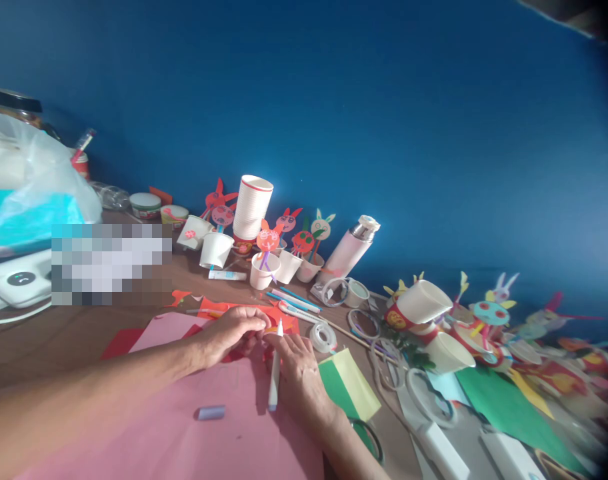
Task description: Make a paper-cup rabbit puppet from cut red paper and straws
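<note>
My left hand [239,330] is closed in a pinch above the pink paper [184,433]. What its fingertips hold is mostly hidden; a small orange-yellow bit shows between the hands. Close beside it, my right hand [299,363] has a white marker [275,377] tucked against its thumb side, uncapped tip pointing up and away. A greyish-purple marker cap [211,413] lies on the pink paper, nearer to me. Orange and red paper scraps [207,307] lie just behind the hands. A roll of clear tape [323,337] sits to the right of my right hand.
Paper cups with paper rabbit faces [268,237] stand along the blue wall, with a tall cup stack [253,207] and a pink flask [347,250]. Scissors [367,440], green paper [519,407] and more cups [424,303] crowd the right. A plastic-wrapped package [29,207] stands left.
</note>
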### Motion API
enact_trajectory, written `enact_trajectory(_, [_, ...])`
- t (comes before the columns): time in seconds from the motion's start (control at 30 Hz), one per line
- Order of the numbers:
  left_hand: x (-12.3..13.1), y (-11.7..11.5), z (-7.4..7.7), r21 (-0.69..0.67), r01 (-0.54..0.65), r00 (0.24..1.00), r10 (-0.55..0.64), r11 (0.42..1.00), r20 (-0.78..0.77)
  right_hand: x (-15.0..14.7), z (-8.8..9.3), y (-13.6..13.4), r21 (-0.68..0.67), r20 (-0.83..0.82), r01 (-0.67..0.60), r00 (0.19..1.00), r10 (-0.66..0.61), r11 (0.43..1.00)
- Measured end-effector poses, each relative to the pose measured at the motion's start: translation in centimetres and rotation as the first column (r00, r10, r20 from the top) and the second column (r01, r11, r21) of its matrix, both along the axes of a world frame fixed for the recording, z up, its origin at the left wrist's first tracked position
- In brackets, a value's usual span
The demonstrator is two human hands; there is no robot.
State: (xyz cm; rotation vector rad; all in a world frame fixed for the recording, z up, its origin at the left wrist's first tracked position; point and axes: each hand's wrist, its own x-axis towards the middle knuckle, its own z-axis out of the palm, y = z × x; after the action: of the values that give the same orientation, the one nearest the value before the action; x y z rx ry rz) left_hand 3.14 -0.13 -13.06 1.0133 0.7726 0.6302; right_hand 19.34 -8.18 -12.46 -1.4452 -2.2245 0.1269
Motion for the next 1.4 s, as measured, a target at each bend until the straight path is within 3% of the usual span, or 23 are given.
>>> enact_trajectory(0.37, [0.2, -0.3, 0.8, -0.021, -0.014, 1.000, 0.014, 1.000, -0.024, 0.4, -0.5, 0.2, -0.044, -0.098, 0.044, 0.994, -0.048, 0.998])
enact_trajectory(0.67, [0.1, -0.2, 0.8, 0.028, 0.029, 0.999, -0.029, 0.999, -0.029, 0.5, 0.1, -0.6, -0.029, -0.200, -0.067, 0.978, 0.060, 0.997])
enact_trajectory(0.83, [0.2, -0.3, 1.0, 0.041, 0.035, 0.999, -0.034, 0.999, -0.035, 1.0, -0.3, -0.3, -0.013, -0.134, 0.012, 0.991, -0.014, 1.000])
enact_trajectory(1.2, [0.2, -0.3, 0.7, 0.043, 0.024, 0.999, -0.022, 0.999, -0.044, -0.3, 0.4, -0.7, -0.075, -0.004, 0.030, 1.000, -0.031, 0.997])
enact_trajectory(1.4, [0.3, -0.3, 0.6, 0.048, 0.028, 0.998, -0.025, 0.998, -0.056, 0.0, 0.6, -0.9, -0.065, -0.110, -0.030, 0.994, 0.023, 0.997])
